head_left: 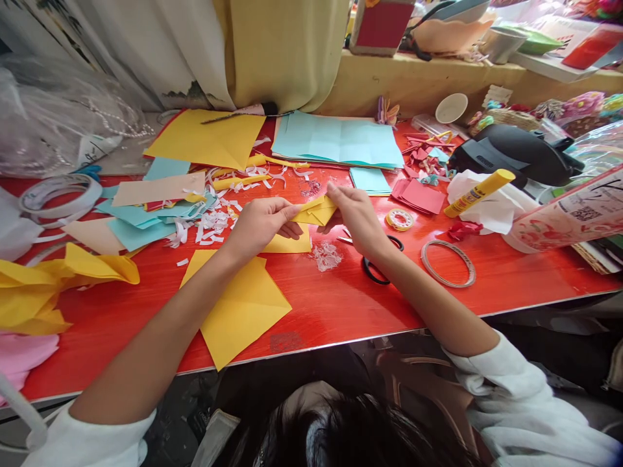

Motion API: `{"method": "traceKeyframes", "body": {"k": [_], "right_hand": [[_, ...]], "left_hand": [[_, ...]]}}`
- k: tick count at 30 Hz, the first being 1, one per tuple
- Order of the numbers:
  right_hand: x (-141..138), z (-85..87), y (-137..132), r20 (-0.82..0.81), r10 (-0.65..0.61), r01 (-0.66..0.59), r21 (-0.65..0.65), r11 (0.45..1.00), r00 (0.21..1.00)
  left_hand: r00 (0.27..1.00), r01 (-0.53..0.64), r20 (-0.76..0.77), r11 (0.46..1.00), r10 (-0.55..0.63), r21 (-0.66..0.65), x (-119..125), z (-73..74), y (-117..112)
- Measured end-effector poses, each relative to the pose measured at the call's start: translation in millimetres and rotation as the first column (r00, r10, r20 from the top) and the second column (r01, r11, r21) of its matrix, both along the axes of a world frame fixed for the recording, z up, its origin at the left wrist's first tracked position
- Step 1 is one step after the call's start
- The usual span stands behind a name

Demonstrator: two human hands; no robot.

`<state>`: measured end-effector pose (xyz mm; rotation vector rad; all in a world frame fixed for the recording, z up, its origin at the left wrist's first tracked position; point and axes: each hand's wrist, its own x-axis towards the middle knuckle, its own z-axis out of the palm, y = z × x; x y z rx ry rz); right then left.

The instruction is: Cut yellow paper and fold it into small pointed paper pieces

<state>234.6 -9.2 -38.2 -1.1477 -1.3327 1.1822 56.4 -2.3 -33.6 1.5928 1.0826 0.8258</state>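
Note:
A small folded piece of yellow paper (317, 211) is held just above the red table (341, 305), between both hands. My left hand (263, 219) pinches its left end with thumb and fingers closed. Its right end is pinched by my right hand (354, 213), fingers curled over it. Under the hands lies another yellow piece (288, 244), and a larger yellow sheet (241, 308) rests near the front edge. Black-handled scissors (377, 269) lie partly hidden beneath my right wrist.
A yellow glue stick (479, 192), a tape roll (400, 220) and a thin ring (448, 263) lie to the right. Teal sheets (341, 139), yellow sheets (207, 137) and white scraps (209, 224) cover the back. Crumpled yellow paper (48, 285) and clear tape (61, 194) sit left.

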Motion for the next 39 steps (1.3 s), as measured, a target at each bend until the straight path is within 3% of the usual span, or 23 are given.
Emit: {"method": "traceKeyframes", "body": {"k": [3, 9, 14, 22, 30, 39], "right_hand": [[9, 5.5, 4, -0.016, -0.052, 0.052, 0.032, 0.998, 0.999], [11, 13.2, 2, 0.016, 0.108, -0.108, 0.005, 0.994, 0.994], [9, 10.1, 3, -0.039, 0.067, -0.069, -0.040, 0.997, 0.997], [1, 11.5, -3, 0.096, 0.174, -0.167, -0.075, 0.983, 0.980], [5, 8.0, -4, 0.177, 0.208, -0.218, 0.034, 0.975, 0.962], [3, 19.5, -10, 0.060, 0.302, -0.297, -0.081, 0.952, 0.952]], "left_hand": [[0.998, -0.056, 0.031, 0.998, 0.056, 0.000, -1, -1.7, 2], [0.996, -0.075, 0.044, 0.997, 0.073, 0.031, -3, -3.1, 4], [1.000, 0.004, 0.007, 1.000, -0.004, 0.011, -3, -0.9, 4], [0.988, 0.035, -0.154, 0.983, -0.006, 0.181, -1, -3.5, 0], [0.983, 0.038, -0.185, 0.972, 0.005, 0.230, -2, -3.4, -1], [0.978, 0.051, -0.208, 0.964, 0.005, 0.261, -2, 0.2, -5]]}}
